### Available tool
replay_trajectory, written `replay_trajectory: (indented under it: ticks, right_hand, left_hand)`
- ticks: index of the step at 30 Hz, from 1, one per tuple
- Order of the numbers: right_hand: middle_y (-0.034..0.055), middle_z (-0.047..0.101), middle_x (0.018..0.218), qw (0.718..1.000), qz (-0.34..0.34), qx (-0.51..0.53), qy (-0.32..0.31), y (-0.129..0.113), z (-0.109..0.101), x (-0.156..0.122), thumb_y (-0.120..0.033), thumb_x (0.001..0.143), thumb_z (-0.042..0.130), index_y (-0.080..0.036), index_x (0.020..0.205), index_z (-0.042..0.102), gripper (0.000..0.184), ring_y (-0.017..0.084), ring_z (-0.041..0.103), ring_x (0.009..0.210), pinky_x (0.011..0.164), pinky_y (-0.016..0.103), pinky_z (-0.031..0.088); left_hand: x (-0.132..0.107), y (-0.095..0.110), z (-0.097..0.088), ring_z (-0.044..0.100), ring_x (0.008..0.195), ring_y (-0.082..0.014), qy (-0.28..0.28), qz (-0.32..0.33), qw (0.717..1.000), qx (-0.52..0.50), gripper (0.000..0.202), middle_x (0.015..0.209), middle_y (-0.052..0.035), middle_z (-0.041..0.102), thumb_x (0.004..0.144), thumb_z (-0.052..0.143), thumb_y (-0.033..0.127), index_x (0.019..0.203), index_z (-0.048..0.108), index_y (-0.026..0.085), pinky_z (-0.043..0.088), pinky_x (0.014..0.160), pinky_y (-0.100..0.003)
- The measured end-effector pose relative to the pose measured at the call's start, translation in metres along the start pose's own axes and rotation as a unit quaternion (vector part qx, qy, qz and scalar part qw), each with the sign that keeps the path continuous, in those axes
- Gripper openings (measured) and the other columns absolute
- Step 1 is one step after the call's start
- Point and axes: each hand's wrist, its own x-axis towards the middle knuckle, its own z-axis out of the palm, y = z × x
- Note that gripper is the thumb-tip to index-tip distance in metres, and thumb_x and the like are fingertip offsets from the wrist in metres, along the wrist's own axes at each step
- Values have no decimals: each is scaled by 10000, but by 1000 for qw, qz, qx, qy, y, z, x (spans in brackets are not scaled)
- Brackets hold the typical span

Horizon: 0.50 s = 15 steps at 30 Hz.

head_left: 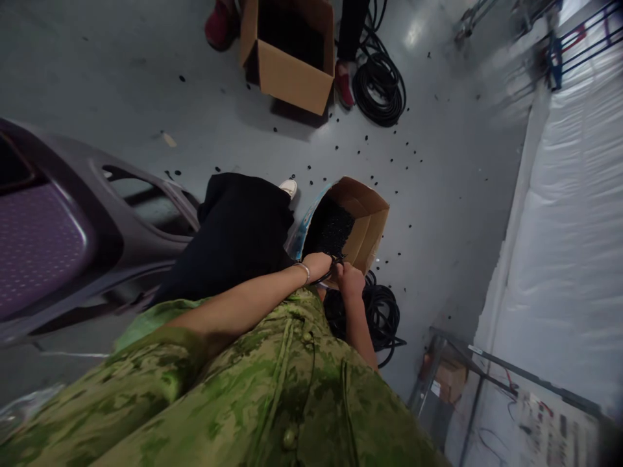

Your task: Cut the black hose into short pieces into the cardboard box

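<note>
Thin black flexible strand (337, 261) slants between my left hand (318, 264) and right hand (351, 280); both gripping it, equally near.

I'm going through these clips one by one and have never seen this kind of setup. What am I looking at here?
There is no machine: a person works with two bare hands. The single picture comes from a camera on their head, looking down past their camouflage clothing.

The left hand, with a bracelet at its wrist, and the right hand meet at the near side of an open cardboard box. They appear to hold a thin dark strand; its details are too small to tell.

The box contains a dark mass. Small black pieces dot the grey floor, and a black coil lies beside the right forearm.
</note>
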Motion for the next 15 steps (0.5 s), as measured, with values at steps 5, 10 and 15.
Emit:
replay_trajectory:
  ticks: [5,10,15]
  right_hand:
    - [171,755,959,1000,-3,-18,-20,0,-19,-8,-388,993,474,-149,1003,748,363,240,725,901,713,271,485]
    - [165,759,921,1000,-16,18,-5,13,-16,-7,-394,954,503,-163,927,778,361,218,715,849,691,254,466]
    - [34,692,646,974,-8,224,10,30,11,-4,-448,952,410,-202,661,706,482,161,644,711,588,199,412]
  left_hand:
    - [-1,1,3,719,978,-252,20,4,1000,-1,304,1004,-185,747,873,567,299,1060,738,132,532,835,-276]
    - [-4,2,4,717,980,-255,32,26,999,21,327,1016,-211,738,926,487,275,1062,731,106,526,853,-298]
    - [-4,0,0,714,989,-271,34,51,997,47,337,1018,-211,740,934,463,260,1094,724,119,519,848,-323]
